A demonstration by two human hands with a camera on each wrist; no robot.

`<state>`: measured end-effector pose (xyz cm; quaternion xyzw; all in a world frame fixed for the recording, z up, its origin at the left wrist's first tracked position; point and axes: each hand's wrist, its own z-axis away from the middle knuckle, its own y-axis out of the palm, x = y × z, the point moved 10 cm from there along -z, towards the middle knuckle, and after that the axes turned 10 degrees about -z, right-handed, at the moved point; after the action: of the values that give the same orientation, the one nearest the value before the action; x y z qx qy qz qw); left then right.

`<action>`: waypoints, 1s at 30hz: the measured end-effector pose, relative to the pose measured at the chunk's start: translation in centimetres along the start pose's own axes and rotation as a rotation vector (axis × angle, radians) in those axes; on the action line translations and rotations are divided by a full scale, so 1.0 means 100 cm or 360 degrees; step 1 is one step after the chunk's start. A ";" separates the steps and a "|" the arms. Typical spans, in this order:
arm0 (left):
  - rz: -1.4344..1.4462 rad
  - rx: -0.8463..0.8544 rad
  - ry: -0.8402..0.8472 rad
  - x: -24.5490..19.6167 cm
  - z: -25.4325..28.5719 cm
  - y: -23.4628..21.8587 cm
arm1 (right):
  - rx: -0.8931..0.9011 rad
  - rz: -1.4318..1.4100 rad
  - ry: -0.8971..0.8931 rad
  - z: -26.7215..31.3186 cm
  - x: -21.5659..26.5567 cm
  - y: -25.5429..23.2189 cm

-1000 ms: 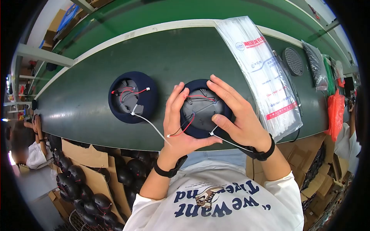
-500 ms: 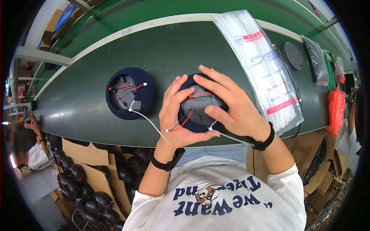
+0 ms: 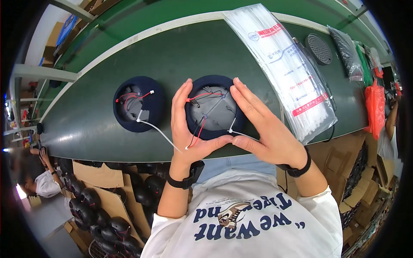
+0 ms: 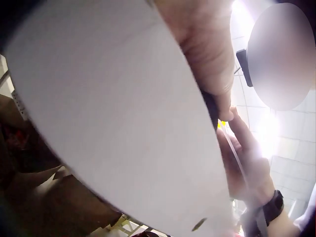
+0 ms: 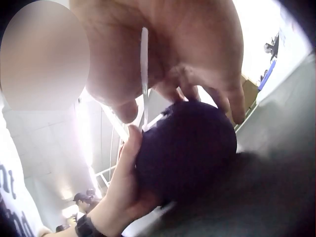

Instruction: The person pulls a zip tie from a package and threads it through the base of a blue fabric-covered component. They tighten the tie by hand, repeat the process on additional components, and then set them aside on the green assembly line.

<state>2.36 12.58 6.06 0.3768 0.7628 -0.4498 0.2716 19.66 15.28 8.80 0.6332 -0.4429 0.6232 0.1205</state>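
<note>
In the head view a round navy fabric-covered shell (image 3: 241,124) stands on the green table, its grey plastic hollow facing up. Red and black wires with small plugs lie inside it. My left hand (image 3: 184,129) holds the shell's left side, thumb along the near edge. Straight fingers of my right hand (image 3: 264,129) rest against the right side, thumb tip close to the left thumb. A white cable tie (image 3: 245,135) sticks out from the near rim under the right hand. In the right wrist view the shell's dark outer side (image 5: 187,148) shows below the right hand's fingers.
A second navy shell (image 3: 155,105) with wires and a long cable tie sits to the left. On the right lie a clear bag of white cable ties (image 3: 279,69), a round black grille (image 3: 318,49) and a red plastic bag (image 3: 375,109). Black shells (image 3: 90,198) fill boxes below the table.
Both hands have slid outward to the shell's sides, showing more of its hollow. The right thumb has moved off the inside to the near edge. The head view has shifted slightly.
</note>
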 end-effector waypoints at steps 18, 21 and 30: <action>0.0151 0.0166 -0.0061 -0.005 -0.007 0.004 | -0.0397 -0.1309 0.0193 0.033 -0.052 -0.027; 0.0976 0.0065 -0.0416 0.015 -0.006 0.018 | -0.0357 -0.1583 0.0165 0.033 -0.054 -0.022; 0.1938 0.0368 -0.1358 -0.028 -0.005 0.071 | -0.0665 -0.0290 -0.0364 0.020 0.020 -0.057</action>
<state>9.75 14.34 4.98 0.5511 0.1960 -0.4043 0.7031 24.71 16.34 12.45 0.6981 -0.5139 0.4292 0.2535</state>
